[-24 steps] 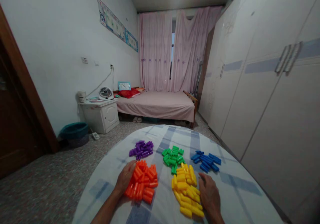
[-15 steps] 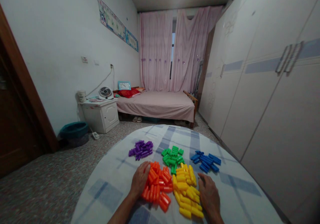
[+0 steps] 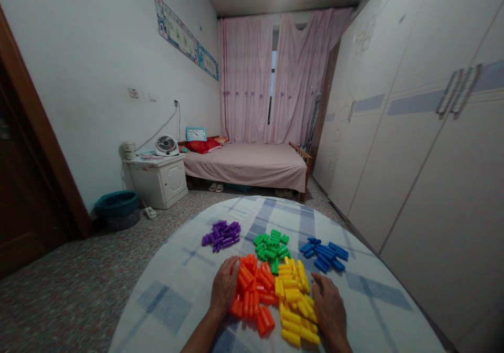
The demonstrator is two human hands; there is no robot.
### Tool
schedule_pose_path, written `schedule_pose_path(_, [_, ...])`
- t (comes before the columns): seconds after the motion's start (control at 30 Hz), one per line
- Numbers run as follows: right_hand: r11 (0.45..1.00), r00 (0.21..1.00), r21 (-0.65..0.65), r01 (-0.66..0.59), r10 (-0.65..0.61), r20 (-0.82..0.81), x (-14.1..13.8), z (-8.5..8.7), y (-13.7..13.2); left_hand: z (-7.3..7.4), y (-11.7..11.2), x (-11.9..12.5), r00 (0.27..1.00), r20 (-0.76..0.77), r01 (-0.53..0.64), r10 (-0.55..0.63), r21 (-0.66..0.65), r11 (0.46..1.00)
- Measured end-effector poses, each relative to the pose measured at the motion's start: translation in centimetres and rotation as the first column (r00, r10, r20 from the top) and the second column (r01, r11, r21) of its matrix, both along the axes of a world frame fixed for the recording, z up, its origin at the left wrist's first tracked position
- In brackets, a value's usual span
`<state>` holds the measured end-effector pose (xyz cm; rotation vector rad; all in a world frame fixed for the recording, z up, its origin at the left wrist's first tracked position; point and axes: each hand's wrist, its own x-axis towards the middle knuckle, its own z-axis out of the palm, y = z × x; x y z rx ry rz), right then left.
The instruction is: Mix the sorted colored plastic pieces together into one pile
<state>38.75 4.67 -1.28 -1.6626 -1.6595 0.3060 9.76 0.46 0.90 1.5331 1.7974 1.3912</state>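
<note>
Two large heaps of small cap-like plastic tubes lie side by side near me, orange tubes on the left and yellow tubes on the right. My left hand rests against the orange heap's left side, fingers extended and slightly curved, gripping nothing. Along the yellow heap's right edge lies my right hand, thumb and forefinger apart, also empty; its other fingers are partly hidden. Behind them sit smaller heaps of purple tubes, green tubes and blue tubes. The orange and yellow heaps touch, or nearly so.
A checked cloth covers the round table. Beyond it stand a bed, a white bedside cabinet with a small fan, and a teal bin. A tall wardrobe lines the right side.
My left hand has moved a little to the right, and the orange tubes have shifted right with it against the yellow heap. My right hand has stayed almost where it was.
</note>
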Motion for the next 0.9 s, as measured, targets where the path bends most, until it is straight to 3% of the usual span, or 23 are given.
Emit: schedule_pose_path(0.9, [0.998, 0.998, -0.037, -0.048, 0.047, -0.033, 0.04, 0.46, -0.28, 0.69, -0.52, 0.22, 1.000, -0.014, -0.003, 0.003, 0.021, 1.000])
